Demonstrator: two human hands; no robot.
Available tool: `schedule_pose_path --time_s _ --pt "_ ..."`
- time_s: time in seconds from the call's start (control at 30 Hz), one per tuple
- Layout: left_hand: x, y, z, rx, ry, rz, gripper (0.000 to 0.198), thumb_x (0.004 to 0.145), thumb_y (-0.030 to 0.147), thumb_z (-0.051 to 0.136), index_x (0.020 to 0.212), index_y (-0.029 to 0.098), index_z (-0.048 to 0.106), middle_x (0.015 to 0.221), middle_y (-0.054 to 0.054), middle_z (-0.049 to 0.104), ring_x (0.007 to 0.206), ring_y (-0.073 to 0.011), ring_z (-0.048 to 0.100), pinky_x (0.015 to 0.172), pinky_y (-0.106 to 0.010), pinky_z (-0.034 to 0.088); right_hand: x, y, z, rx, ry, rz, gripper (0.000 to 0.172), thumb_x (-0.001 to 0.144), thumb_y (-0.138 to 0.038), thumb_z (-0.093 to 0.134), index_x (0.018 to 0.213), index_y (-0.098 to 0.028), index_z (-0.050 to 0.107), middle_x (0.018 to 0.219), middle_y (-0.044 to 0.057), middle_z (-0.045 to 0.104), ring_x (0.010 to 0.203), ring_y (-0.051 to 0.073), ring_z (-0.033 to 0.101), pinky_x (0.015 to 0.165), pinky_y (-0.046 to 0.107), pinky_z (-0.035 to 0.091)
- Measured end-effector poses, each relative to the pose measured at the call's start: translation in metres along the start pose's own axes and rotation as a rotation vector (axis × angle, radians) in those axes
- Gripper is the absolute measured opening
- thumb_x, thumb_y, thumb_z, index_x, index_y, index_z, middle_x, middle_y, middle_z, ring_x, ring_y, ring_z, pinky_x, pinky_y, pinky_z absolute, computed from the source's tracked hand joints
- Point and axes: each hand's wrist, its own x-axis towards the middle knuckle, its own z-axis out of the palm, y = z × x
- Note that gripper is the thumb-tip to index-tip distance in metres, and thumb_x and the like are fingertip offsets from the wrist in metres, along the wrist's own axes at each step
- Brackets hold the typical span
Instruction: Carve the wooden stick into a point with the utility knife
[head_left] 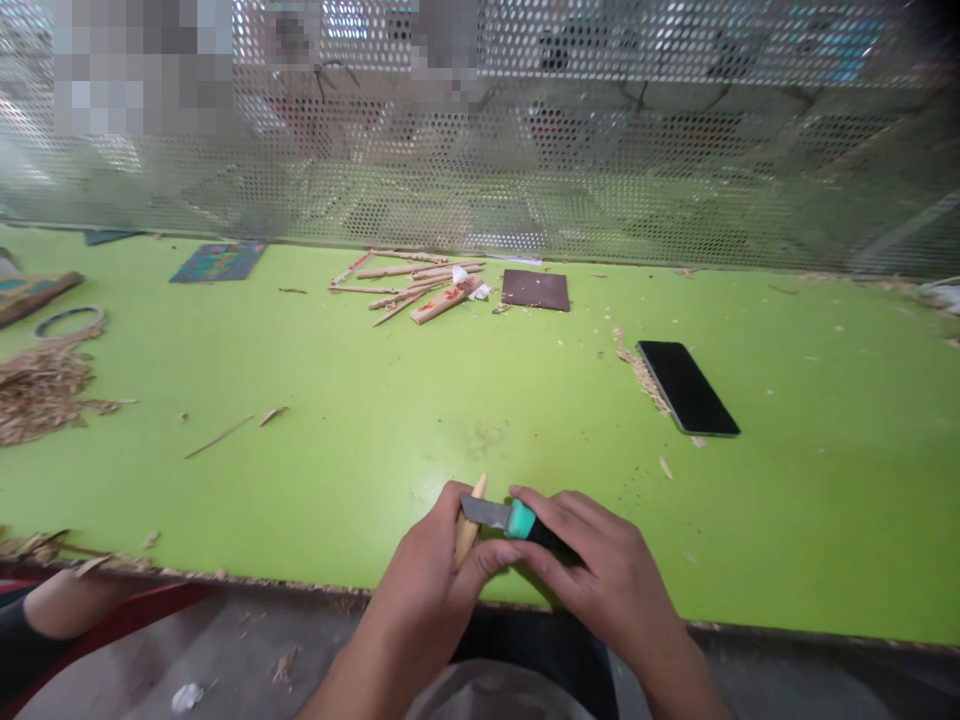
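Head view: the pale wooden piece (466, 535) stands slanted just above the near edge of the green tabletop (360, 430), its pointed end toward the far side, with the blade (487, 512) of a utility knife (520, 520) laid across it a little below that tip. The left hand (431, 560) grips the wood, fingers wrapped from its left side and thumb coming round on the right, so the piece sits inside the grip with only its upper part showing. The right hand (600, 555) is clasped round the knife's dark handle, on the right of the wood. Judging by this pose, a shaving stroke at the tip is in hand; whether the edge bites or merely rests is hard to tell at this size. The next move calls for a steady hold on the wood, a shallow blade angle and the left thumb, close beside the knife head, kept off the edge. Farther out, a phone (687, 388) lies to the right, a dark square sheet (535, 290) and a cluster of carved sticks (427, 270) on the far side, and a heap of shavings (41, 390) at the left. Another person's forearm (71, 602) shows at the near left.
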Motion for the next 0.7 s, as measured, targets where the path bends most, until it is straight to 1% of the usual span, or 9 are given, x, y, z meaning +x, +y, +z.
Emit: schedule_pose_path --time_s 0.1,0.17,0.23,0.3,0.4,0.53,0.6,0.7 --pt "-0.002 0.003 0.001 0.01 0.002 0.03 0.033 0.102 0.054 0.057 0.113 0.023 0.058 0.091 -0.002 0.07 0.08 -0.0238 0.063 0.072 -0.031 0.04 0.0 -0.001 0.0 0.013 -0.018 0.001 0.041 0.109 -0.052 0.058 0.129 -0.019 0.075 0.088 0.006 0.075 0.079 0.021 0.07 0.071 0.031 0.054" --pt "-0.005 0.006 0.004 0.04 0.041 0.01 0.031 0.104 0.052 0.052 0.113 0.024 0.06 0.093 -0.003 0.073 0.082 -0.0251 0.066 0.073 -0.031 0.042 0.0 -0.002 0.002 0.016 -0.011 0.003 0.043 0.109 -0.052 0.058 0.131 -0.019 0.075 0.089 0.006 0.076 0.079 0.021 0.071 0.072 0.032 0.054" --pt "-0.008 0.009 0.008 0.082 0.114 -0.031 0.03 0.105 0.053 0.05 0.109 0.025 0.061 0.086 -0.003 0.073 0.078 -0.0257 0.068 0.07 -0.031 0.041 0.0 -0.003 0.003 0.02 0.009 0.004 0.044 0.109 -0.051 0.059 0.133 -0.017 0.074 0.091 0.007 0.077 0.081 0.021 0.071 0.073 0.032 0.054" --pt "-0.009 0.01 0.012 0.129 0.19 -0.046 0.029 0.104 0.052 0.05 0.101 0.026 0.061 0.078 -0.002 0.071 0.071 -0.025 0.066 0.066 -0.03 0.04 -0.001 -0.003 0.004 0.022 0.024 0.009 0.045 0.109 -0.05 0.059 0.133 -0.016 0.074 0.093 0.008 0.078 0.083 0.021 0.072 0.075 0.033 0.055" --pt "-0.01 0.01 0.017 0.164 0.241 -0.049 0.029 0.104 0.051 0.051 0.09 0.027 0.056 0.069 0.0 0.065 0.061 -0.0221 0.06 0.06 -0.029 0.035 0.0 -0.002 0.005 -0.002 0.06 0.045 0.045 0.109 -0.052 0.059 0.132 -0.017 0.075 0.095 0.008 0.079 0.083 0.022 0.074 0.076 0.033 0.056" --pt "-0.01 0.012 0.016 0.148 0.21 -0.091 0.029 0.105 0.05 0.048 0.089 0.027 0.054 0.063 0.004 0.054 0.057 -0.0192 0.05 0.059 -0.029 0.031 0.003 0.001 0.003 -0.1 0.217 0.203 0.039 0.109 -0.048 0.06 0.13 -0.019 0.076 0.098 0.008 0.081 0.084 0.022 0.077 0.075 0.032 0.056" --pt "-0.01 0.014 0.012 0.113 0.159 -0.081 0.033 0.107 0.053 0.045 0.095 0.026 0.058 0.068 0.004 0.056 0.061 -0.0189 0.052 0.06 -0.029 0.033 0.004 0.001 0.002 -0.097 0.234 0.235 0.038 0.109 -0.046 0.061 0.131 -0.019 0.075 0.101 0.008 0.082 0.087 0.022 0.077 0.077 0.032 0.056" --pt "-0.009 0.015 0.005 0.051 0.078 -0.038 0.043 0.108 0.061 0.041 0.102 0.024 0.062 0.076 0.002 0.06 0.069 -0.0191 0.055 0.064 -0.029 0.036 0.003 0.001 0.002 -0.059 0.216 0.218 0.037 0.109 -0.045 0.062 0.132 -0.018 0.075 0.103 0.009 0.081 0.089 0.021 0.077 0.08 0.032 0.055"
